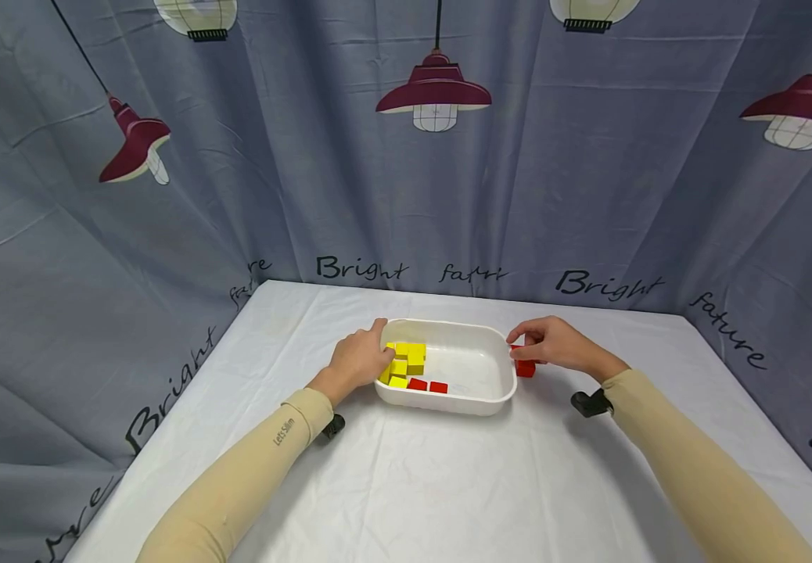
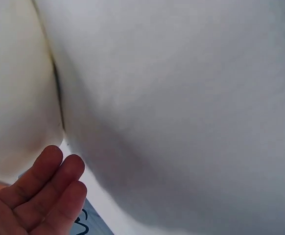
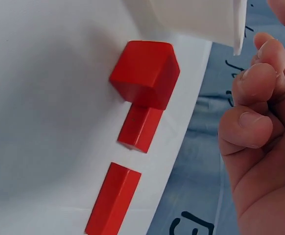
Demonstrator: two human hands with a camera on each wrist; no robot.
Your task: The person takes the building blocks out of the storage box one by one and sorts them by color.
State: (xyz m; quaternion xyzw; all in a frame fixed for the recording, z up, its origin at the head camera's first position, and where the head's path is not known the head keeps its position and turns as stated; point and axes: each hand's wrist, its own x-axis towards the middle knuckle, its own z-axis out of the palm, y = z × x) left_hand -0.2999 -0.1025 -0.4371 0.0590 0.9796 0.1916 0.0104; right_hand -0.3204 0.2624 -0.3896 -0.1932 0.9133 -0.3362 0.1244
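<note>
My left hand (image 1: 360, 358) grips the left rim of a white rectangular tub (image 1: 441, 404), thumb over the edge; in the left wrist view its fingers (image 2: 50, 188) show beside the wall. Several yellow blocks (image 1: 415, 356) fill the tub's left end, with two red blocks (image 1: 438, 387) near its front wall. At the right rim hovers my right hand (image 1: 554, 344), fingers bent loosely, thumb and index apart. A red cube (image 3: 145, 73) stands beside the tub, and two smaller red blocks (image 3: 113, 198) lie beyond it; the right hand hides part of this group in the head view.
A white cloth (image 1: 448, 485) covers the table. Behind it hangs a grey-blue curtain (image 1: 350, 180) with printed lamps and lettering. Dark wrist devices (image 1: 591, 403) sit under both sleeve cuffs.
</note>
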